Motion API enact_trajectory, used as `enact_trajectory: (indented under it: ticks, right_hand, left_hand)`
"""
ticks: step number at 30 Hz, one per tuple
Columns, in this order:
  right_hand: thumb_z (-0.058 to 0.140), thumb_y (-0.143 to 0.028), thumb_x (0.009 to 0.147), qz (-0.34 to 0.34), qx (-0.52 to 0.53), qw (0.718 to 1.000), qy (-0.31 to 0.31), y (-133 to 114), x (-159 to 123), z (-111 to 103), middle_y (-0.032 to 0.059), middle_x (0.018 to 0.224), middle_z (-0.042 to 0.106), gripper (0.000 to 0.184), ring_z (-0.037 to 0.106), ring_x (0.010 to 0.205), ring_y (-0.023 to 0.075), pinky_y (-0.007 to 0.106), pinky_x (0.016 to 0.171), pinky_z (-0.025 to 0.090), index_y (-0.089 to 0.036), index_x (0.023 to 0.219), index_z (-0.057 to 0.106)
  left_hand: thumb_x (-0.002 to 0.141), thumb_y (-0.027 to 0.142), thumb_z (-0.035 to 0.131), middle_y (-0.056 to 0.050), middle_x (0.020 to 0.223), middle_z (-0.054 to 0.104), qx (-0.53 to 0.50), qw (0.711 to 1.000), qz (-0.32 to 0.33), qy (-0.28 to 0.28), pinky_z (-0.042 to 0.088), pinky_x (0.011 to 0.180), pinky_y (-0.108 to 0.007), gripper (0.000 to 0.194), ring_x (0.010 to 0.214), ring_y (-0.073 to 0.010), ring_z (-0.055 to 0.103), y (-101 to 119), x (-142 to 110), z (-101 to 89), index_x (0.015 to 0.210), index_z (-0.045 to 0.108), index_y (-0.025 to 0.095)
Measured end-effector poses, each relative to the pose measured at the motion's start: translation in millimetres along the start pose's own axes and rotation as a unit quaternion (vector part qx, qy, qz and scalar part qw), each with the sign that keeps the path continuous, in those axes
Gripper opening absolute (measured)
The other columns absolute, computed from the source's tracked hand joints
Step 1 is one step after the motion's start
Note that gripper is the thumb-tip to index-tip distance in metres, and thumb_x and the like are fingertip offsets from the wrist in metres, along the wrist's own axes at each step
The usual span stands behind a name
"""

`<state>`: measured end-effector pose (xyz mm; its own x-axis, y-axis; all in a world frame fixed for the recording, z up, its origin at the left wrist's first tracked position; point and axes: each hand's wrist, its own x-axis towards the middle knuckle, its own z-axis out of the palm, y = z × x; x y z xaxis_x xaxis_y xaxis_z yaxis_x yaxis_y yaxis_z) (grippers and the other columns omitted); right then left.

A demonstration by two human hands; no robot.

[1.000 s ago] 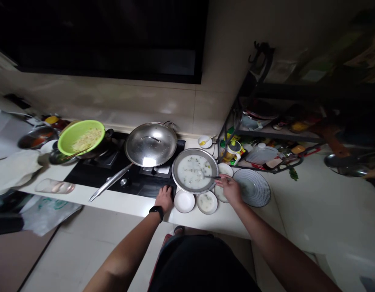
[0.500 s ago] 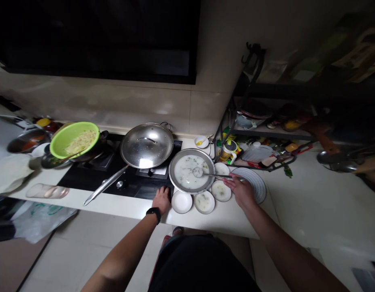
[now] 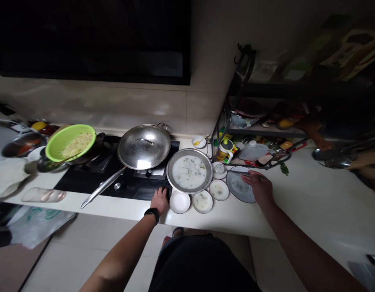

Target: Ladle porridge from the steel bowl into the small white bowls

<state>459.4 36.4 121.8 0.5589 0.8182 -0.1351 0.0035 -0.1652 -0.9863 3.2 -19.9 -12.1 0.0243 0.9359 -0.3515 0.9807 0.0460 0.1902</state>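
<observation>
My right hand (image 3: 260, 186) grips the handle of a metal ladle (image 3: 232, 171). The ladle's head is over a small white bowl (image 3: 218, 175) just right of the large metal basin (image 3: 170, 180), which holds a milky liquid with dark green bits. Beneath the hand lies a patterned plate (image 3: 251, 194) with pale liquid in it. Two more small bowls, the near one (image 3: 202, 209) and the right one (image 3: 219, 197), hold the same liquid; another small bowl (image 3: 179, 202) looks plain white inside. My left hand (image 3: 159, 199) lies flat at the stove's front right corner, holding nothing.
A lidded pan (image 3: 144, 148) sits on the stove (image 3: 132, 184), its long handle pointing toward the front. Left of it are a green bowl (image 3: 53, 150) of pale shreds and a glass (image 3: 44, 195) on its side. A rack (image 3: 226, 121) with bottles stands back right.
My right hand has moved the ladle out of the basin, rightward to the small bowl beside it. My left hand stays at the stove corner, while the whole view has shifted slightly.
</observation>
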Motion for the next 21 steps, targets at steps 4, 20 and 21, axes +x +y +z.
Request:
enact_trajectory:
  ticks: [4, 20, 21]
  right_hand:
    - [0.063, -0.065, 0.092, -0.131, -0.189, 0.969, -0.089, 6, -6, 3, 0.0106, 0.084, 0.083, 0.047, 0.082, 0.083, 0.0311, 0.048, 0.083, 0.067, -0.020, 0.097, 0.076]
    - [0.055, -0.053, 0.100, -0.193, -0.201, 0.928, -0.248, 33, -58, 78, 0.0117, 0.101, 0.084, 0.037, 0.082, 0.096, 0.0291, 0.048, 0.093, 0.066, -0.023, 0.108, 0.075]
    - [0.058, -0.059, 0.097, -0.137, -0.166, 0.950, -0.227, 38, -58, 84, 0.0112, 0.094, 0.084, 0.041, 0.083, 0.089, 0.0293, 0.048, 0.089, 0.067, -0.023, 0.106, 0.074]
  left_hand:
    - [0.098, 0.013, 0.042, -0.017, 0.155, 0.052, 0.003, 1.000, 0.002, 0.006, 0.036, 0.118, -0.044, 0.055, 0.132, -0.0315, 0.049, -1, 0, 1.8, 0.151, 0.058, 0.017]
    - [0.097, 0.015, 0.047, -0.016, 0.156, 0.051, -0.019, 1.000, 0.003, 0.004, 0.038, 0.117, -0.044, 0.056, 0.132, -0.0313, 0.048, 2, -2, -0.8, 0.152, 0.056, 0.018]
    - [0.097, 0.015, 0.047, -0.016, 0.156, 0.051, -0.020, 1.000, 0.002, 0.002, 0.038, 0.117, -0.045, 0.056, 0.132, -0.0312, 0.048, 2, -3, -1.5, 0.152, 0.057, 0.018]
